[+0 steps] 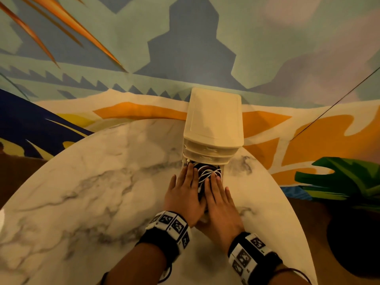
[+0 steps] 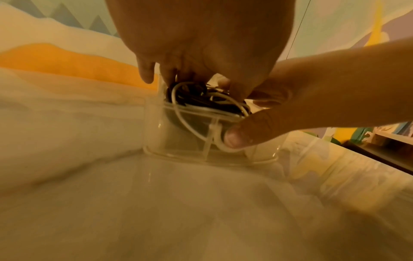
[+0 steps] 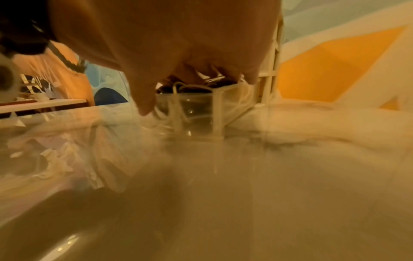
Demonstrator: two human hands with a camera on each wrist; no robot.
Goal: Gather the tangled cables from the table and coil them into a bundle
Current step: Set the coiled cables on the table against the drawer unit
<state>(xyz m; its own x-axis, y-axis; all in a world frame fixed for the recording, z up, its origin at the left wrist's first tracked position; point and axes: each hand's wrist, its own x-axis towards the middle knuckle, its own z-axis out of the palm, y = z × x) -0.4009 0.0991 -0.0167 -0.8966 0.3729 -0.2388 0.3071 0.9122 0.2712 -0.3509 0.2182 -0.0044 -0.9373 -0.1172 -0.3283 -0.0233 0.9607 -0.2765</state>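
The table (image 1: 98, 182) is showing a polished white marble-look top with grey veining, glossy enough to be mirroring the wall colours in the wrist views. Standing on the table, the drawer unit (image 1: 213, 120) is looking like smooth, matt cream plastic. Its pulled-out drawer (image 2: 201, 141), low on the unit's front, is showing as clear, shiny plastic with small glints. Inside that drawer, the cables (image 1: 208, 173) are lying in smooth white and dark sheathing with a rubbery look. Behind the unit, the wall (image 1: 185, 48) is appearing flat, matt and painted.
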